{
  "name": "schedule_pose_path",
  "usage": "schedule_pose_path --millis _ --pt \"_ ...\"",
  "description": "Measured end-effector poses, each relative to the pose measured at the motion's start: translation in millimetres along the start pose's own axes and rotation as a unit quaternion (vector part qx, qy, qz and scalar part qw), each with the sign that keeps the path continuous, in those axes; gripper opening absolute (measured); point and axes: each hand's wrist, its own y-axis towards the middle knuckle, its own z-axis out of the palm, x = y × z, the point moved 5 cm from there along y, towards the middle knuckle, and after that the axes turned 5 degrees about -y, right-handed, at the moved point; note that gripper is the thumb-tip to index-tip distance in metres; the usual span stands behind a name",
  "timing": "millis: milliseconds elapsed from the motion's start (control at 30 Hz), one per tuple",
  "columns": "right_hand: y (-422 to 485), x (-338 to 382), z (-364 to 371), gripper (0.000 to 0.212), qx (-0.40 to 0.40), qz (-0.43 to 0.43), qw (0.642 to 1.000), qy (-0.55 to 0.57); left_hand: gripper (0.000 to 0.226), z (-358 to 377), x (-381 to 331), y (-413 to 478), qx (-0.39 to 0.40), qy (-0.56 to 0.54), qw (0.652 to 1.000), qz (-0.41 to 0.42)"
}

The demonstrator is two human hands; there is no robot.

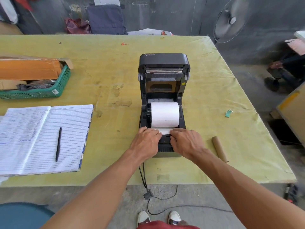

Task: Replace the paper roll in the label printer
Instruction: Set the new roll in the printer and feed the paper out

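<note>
A black label printer [164, 63] stands on the yellow-green table [107, 76] with its lid swung up and back. A full white paper roll [165, 114] lies in its bay. A strip of paper [165, 131] runs from the roll toward the front slot. My left hand [146, 142] presses on the strip's left edge and my right hand [186, 142] on its right edge, fingers curled over the printer's front. An empty brown cardboard core [219, 148] lies on the table to the right of the printer.
An open lined notebook [41, 138] with a black pen [58, 144] lies at the left. A green basket [49, 91] with cardboard sits behind it. A small teal scrap [228, 113] lies at right. Black cables [143, 176] hang off the near table edge. A fan [231, 20] stands beyond.
</note>
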Motion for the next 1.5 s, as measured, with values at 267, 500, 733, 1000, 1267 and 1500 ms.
schedule_pose_path --millis 267,500,733,1000,1267,1500 --pt "-2 -2 -9 0.023 0.035 -0.022 0.999 -0.018 0.047 -1 -8 8 0.033 0.001 0.999 -0.037" --pt "5 7 -6 0.019 0.076 -0.027 0.996 -0.025 0.051 -2 -10 -8 0.058 0.039 0.998 -0.012" --pt "-7 13 0 0.023 0.042 -0.062 0.995 -0.060 0.042 -13 -12 2 0.045 0.012 0.998 -0.040" --pt "-9 4 -1 0.036 0.028 -0.039 0.999 -0.013 0.043 -10 -22 -7 0.063 0.063 0.994 -0.055" --pt "4 11 -8 0.023 0.085 -0.016 0.996 -0.025 0.054 -8 -25 -19 0.075 0.058 0.994 -0.050" --pt "3 9 -3 0.038 0.084 -0.024 0.996 -0.027 0.050 -11 -22 -7 0.109 0.060 0.989 -0.076"
